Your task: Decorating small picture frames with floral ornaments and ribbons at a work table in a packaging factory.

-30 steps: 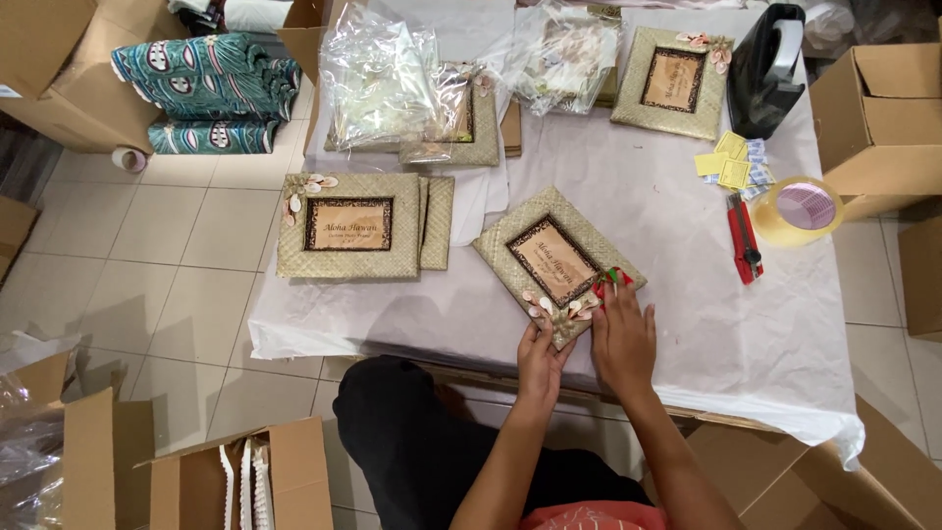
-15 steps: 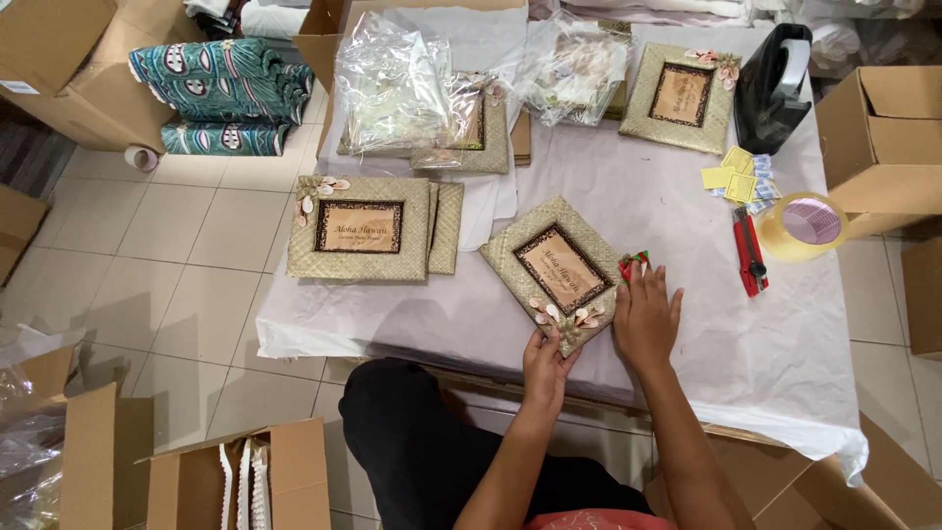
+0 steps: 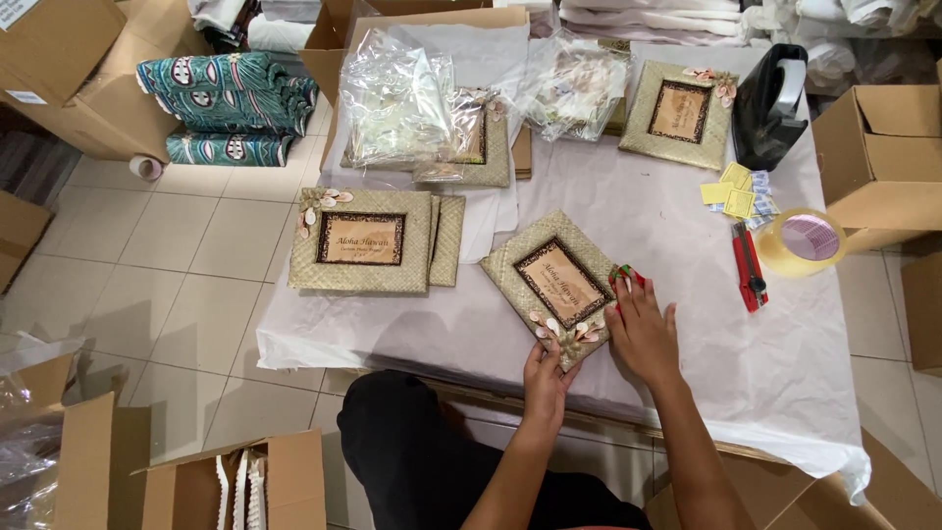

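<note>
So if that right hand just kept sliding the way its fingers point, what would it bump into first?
The right hand points up-left, already touching a small red item beside the tilted woven frame. Probably that item, then the frame's edge.

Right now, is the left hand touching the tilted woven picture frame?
Touching. The head view shows the left hand with its fingers on the near corner of the tilted woven frame, by the shell decoration, with no gap between them.
</note>
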